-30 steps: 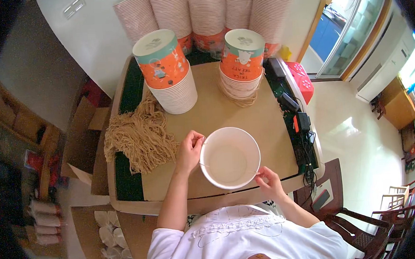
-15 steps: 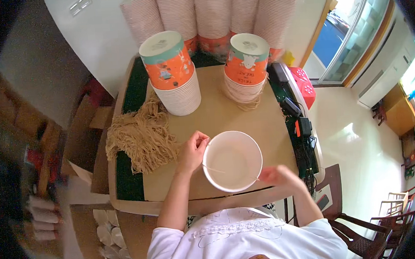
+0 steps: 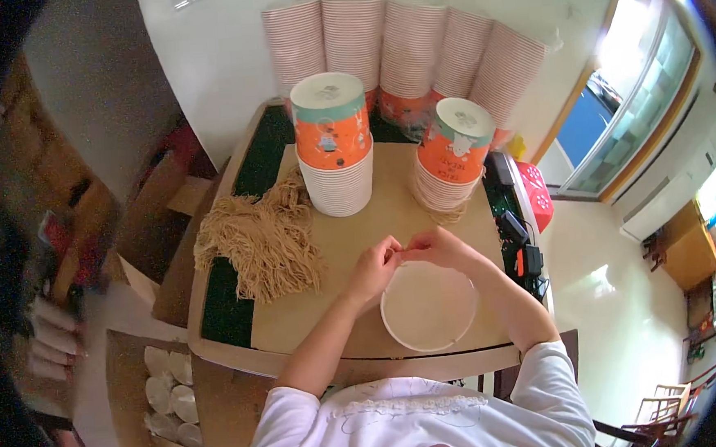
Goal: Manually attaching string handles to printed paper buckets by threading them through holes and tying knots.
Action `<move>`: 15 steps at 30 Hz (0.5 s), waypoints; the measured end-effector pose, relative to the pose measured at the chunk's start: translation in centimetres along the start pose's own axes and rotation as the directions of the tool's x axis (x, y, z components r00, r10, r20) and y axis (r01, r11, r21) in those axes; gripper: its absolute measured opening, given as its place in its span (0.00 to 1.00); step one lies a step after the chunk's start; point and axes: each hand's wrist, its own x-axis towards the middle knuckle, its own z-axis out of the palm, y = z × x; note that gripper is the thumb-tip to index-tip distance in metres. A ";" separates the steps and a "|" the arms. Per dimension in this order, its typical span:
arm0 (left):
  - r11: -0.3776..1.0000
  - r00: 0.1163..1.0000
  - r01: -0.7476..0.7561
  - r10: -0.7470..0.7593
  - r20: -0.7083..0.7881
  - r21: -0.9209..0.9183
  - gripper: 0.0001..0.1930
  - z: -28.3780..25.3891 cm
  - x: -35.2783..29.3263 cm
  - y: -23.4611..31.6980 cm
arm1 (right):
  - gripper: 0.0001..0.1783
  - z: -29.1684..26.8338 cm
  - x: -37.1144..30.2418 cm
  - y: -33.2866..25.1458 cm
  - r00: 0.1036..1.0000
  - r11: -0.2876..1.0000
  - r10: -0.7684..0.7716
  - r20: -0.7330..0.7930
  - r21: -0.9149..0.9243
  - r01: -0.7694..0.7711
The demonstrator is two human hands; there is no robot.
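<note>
An open white paper bucket (image 3: 429,309) stands near the table's front edge, its mouth facing up. My left hand (image 3: 376,270) and my right hand (image 3: 442,249) meet over its far rim, fingertips pinched together. A bit of tan cord seems to show between the fingers, though most of it is hidden. To the left lies a loose heap of tan cords (image 3: 261,246). Behind it rises an upside-down stack of orange and teal paper buckets (image 3: 333,143). A shorter such stack (image 3: 452,160) on the right has cords looped around its lower part.
Tall stacks of buckets in clear plastic (image 3: 413,52) line the wall at the back. Black adapters and cables (image 3: 528,260) run along the table's right side, beside a red box (image 3: 537,196). On the floor at left, an open carton (image 3: 131,393) holds white rolled items.
My right hand has moved from the bucket's near right rim to its far rim and joined my left hand. The view has shifted, so the table things appear lower and farther right.
</note>
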 end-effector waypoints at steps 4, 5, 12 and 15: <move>0.999 0.999 -0.026 0.025 -0.023 -0.027 0.05 -0.1 0.3 -0.5 | 0.08 0.5 0.8 0.9 1.000 0.994 0.010 -0.011 0.110 -0.009; 0.999 0.999 -0.029 0.028 -0.033 -0.032 0.05 -0.1 0.2 -0.8 | 0.08 0.8 1.1 1.3 1.000 0.995 0.007 -0.006 0.100 -0.007; 0.974 0.996 0.088 -0.079 0.052 -0.209 0.08 -0.5 1.1 -2.8 | 0.02 1.6 1.7 1.9 0.995 0.956 -0.059 -0.079 0.281 0.079; 0.937 0.974 0.201 -0.161 0.157 -0.286 0.08 -0.9 1.3 -3.1 | 0.01 1.9 1.2 0.9 0.989 0.925 -0.046 -0.139 0.368 0.094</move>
